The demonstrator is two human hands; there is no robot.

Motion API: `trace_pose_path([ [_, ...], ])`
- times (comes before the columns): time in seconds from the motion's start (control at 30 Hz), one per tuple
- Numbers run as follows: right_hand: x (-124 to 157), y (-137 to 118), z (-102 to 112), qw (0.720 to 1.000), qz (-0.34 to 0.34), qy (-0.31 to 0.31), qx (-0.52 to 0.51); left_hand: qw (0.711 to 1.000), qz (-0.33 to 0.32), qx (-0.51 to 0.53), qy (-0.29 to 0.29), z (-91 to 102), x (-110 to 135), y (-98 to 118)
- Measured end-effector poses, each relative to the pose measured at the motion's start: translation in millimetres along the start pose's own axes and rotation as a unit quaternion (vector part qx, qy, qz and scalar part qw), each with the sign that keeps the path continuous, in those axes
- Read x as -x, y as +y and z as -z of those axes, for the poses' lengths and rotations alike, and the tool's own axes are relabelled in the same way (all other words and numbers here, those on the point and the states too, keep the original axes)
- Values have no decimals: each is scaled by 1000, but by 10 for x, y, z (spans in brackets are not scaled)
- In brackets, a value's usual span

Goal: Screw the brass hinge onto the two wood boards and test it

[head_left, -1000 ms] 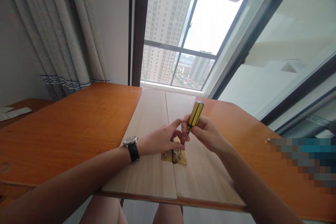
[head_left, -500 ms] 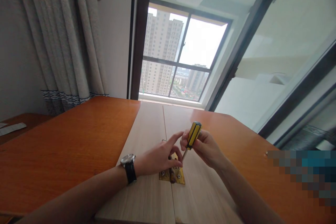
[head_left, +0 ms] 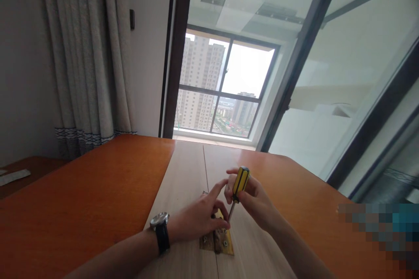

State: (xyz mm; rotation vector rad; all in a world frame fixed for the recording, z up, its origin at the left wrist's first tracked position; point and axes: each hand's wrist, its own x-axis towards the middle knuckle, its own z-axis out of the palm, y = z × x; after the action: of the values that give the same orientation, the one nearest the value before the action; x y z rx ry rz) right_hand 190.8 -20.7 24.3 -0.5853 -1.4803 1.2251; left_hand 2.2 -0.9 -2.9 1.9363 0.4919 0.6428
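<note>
The right hand's [head_left: 257, 198] grip is closed around the screwdriver [head_left: 241, 183], the left hand's [head_left: 198, 218] half-curled at its tip, hold unclear, apparently aligning it over the hinge [head_left: 220, 240], well short of the desk's [head_left: 81, 200] far edge, calling next for a steady shaft.

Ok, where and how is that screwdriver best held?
Probably take the screwdriver by its thick handle, from the right, as the right hand does: the handle is uppermost and tilted, while the left hand is at the thin shaft's lower end, over the hinge.
</note>
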Motion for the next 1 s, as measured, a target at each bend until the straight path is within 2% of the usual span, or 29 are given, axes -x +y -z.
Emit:
trace_pose_path([
  [0.13,20,-66,-45,999,-3,-19,-44,1000,-3,2,1,1,-1,4],
  [0.23,23,-75,-26,998,-19,-3,-56,1000,8,-10,-1,-1,-3,8],
  [0.33,23,-34,32,999,-12,19,-37,1000,15,-22,-5,1,0,10],
  [0.43,24,13,75,1000,0,15,-27,999,9,-31,-7,11,11,19],
  [0.63,4,22,50,999,13,33,-12,999,17,-40,-10,15,25,52],
  [0.83,12,27,73,997,-9,67,25,999,16,-49,1,6,10,6],
  [0.9,18,16,75,998,-10,55,43,998,16,-56,12,5,10,-14],
  [1.0,21,-30,50,998,-7,3,63,998,19,-60,19,7,10,-19],
])
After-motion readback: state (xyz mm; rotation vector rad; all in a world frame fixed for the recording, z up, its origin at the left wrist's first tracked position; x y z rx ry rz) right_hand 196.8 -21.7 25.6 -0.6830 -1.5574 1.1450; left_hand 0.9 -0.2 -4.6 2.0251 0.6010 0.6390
